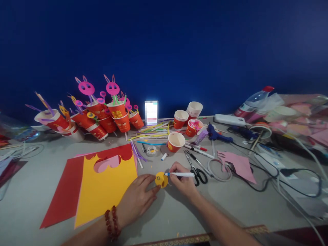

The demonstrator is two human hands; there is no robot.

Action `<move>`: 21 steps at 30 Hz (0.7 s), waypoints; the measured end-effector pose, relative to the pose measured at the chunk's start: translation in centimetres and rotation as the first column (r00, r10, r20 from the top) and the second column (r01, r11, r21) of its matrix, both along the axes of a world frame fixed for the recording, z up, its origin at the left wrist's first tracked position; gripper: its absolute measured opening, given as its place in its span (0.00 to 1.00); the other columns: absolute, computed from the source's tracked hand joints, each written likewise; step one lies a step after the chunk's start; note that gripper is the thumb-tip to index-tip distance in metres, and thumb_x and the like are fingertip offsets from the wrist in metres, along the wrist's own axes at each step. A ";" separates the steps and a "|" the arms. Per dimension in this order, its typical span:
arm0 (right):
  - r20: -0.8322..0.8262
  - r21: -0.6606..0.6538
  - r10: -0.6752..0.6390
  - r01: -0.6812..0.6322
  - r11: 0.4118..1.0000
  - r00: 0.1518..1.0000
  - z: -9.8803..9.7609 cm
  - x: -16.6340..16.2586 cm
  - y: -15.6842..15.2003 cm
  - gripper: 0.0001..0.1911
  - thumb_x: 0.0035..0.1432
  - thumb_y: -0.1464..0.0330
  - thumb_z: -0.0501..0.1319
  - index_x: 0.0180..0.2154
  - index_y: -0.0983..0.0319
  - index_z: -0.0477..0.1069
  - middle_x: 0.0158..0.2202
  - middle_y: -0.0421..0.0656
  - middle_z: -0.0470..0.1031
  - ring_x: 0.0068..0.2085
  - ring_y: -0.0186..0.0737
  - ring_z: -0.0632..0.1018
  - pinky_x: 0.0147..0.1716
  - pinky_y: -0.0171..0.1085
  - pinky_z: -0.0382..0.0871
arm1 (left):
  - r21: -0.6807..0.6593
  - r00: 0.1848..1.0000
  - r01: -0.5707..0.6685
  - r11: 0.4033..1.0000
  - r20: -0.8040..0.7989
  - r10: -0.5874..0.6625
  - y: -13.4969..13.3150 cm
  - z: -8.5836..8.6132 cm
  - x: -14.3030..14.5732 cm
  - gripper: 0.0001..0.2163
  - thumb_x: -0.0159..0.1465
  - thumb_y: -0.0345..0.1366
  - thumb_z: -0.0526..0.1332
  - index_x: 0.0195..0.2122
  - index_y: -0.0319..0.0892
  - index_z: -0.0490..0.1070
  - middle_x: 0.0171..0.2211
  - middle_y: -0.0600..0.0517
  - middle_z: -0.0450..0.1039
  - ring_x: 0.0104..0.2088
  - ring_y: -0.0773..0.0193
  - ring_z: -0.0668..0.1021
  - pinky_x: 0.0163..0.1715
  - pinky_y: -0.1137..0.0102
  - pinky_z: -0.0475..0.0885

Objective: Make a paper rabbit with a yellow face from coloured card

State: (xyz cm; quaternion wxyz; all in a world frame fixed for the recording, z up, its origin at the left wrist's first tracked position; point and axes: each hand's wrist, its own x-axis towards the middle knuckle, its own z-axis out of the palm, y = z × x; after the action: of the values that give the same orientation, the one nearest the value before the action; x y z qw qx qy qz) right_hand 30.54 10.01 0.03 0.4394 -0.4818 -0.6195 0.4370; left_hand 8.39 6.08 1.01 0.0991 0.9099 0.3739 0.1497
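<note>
Your left hand (138, 198) lay flat on the worktop (230, 208), fingers spread a bit, with the fingertips pressing down the edge of that small yellow disc (161, 179), I'd guess so it couldn't slide around. Your right hand (182, 181) was just right of the disc, pinched around a white marker (180, 174) held almost level, its blue tip touching the disc's right edge. Looked like you were drawing on it.

Just left of the disc sat the yellow sheet (105, 191), stacked over a red sheet (65, 194), with cut-out shapes along their far edges. Scissors (198, 171) lay right of the disc, close to your marker hand, and a tape ring (219, 169) sat beyond them. Behind the disc stood an open red paper cup (176, 141), and well off to the back left, the cluster of decorated cups (102, 116) was parked against the blue wall, out of your way.
</note>
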 end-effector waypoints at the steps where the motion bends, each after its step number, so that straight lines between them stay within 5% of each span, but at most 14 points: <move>1: 0.024 0.020 -0.009 0.009 1.000 1.000 0.0 0.1 0.0 0.04 0.50 0.72 0.58 0.25 0.60 0.64 0.20 0.36 0.67 0.22 0.34 0.66 0.22 0.32 0.58 | -0.001 1.000 0.001 1.000 0.000 -0.001 0.0 0.0 0.0 0.15 0.65 0.30 0.59 0.53 0.45 0.69 0.56 0.44 0.67 0.55 0.51 0.70 0.53 0.54 0.72; 21: 0.145 0.044 0.008 -0.014 0.999 0.989 -1.2 0.0 0.0 0.03 0.50 0.72 0.56 0.25 0.59 0.63 0.21 0.36 0.66 0.23 0.34 0.65 0.24 0.32 0.58 | 0.037 0.999 0.031 0.999 -0.014 -0.031 0.2 -0.1 0.0 0.15 0.66 0.31 0.59 0.54 0.45 0.69 0.56 0.42 0.68 0.55 0.50 0.70 0.51 0.52 0.73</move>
State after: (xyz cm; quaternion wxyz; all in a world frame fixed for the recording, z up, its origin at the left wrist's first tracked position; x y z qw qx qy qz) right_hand 30.51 9.97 -1.16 0.4014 -0.4990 -0.6621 0.3892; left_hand 8.34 6.31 0.96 0.0821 0.9183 0.3574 0.1489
